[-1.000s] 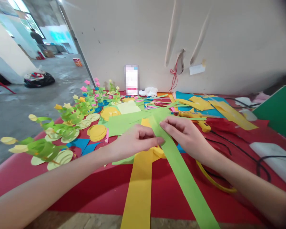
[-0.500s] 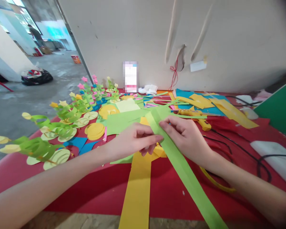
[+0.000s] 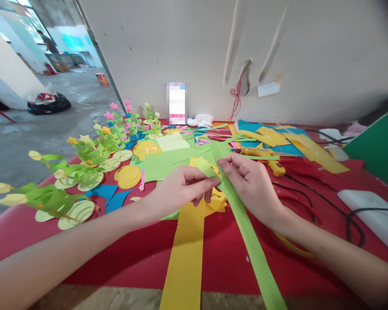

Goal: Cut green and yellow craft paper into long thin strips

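Pinching a long green paper strip (image 3: 248, 241) at its folded far end, left hand (image 3: 181, 187) and right hand (image 3: 250, 185) fingertips closed on it, above red table (image 3: 123, 254), yellow strip (image 3: 184, 254) alongside, glue gun (image 3: 265, 157) behind.

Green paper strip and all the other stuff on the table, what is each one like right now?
Long green paper strip: pinched at its far end by both hands, being folded.
Left hand: fingers closed on the strip.
Right hand: fingers closed on the strip.
Wide yellow paper strip: lying flat.
Yellow glue gun: lying down, untouched.
Curly green paper plants: standing upright.
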The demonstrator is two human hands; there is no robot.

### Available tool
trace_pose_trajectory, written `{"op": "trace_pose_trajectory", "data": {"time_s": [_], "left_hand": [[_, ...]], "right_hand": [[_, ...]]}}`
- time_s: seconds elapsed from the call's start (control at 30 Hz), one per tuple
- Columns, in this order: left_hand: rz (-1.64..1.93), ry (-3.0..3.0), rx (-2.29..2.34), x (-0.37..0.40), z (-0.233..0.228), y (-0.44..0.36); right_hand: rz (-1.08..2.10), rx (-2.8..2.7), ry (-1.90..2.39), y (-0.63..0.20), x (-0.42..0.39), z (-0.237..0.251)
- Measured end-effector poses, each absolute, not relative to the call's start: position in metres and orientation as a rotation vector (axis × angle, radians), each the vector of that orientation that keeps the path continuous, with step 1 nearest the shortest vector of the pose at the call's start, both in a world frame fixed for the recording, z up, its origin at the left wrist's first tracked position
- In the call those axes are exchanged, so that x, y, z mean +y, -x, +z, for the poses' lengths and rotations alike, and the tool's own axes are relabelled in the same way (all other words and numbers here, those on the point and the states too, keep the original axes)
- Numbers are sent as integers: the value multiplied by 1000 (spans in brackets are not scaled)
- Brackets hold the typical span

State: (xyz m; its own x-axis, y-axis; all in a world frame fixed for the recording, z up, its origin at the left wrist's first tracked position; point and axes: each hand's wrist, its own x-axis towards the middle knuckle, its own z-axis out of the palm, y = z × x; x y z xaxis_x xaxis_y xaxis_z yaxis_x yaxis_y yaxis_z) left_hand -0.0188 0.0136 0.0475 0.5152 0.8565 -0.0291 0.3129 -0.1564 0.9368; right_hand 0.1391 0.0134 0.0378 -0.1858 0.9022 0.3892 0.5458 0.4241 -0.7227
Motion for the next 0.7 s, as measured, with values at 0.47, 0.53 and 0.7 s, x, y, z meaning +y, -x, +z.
{"op": "trace_pose_trajectory", "data": {"time_s": [0.47,0.53,0.7], "left_hand": [[655,-1683,970,19,45,21],[618,-1709,953,18,43,21],[585,-1754,986,19,39,21]], "right_hand": [[630,-1967,1162,-141,12,40],[599,-2001,1144,-140,13,40],[536,-2047,1158,-140,13,40]]}}
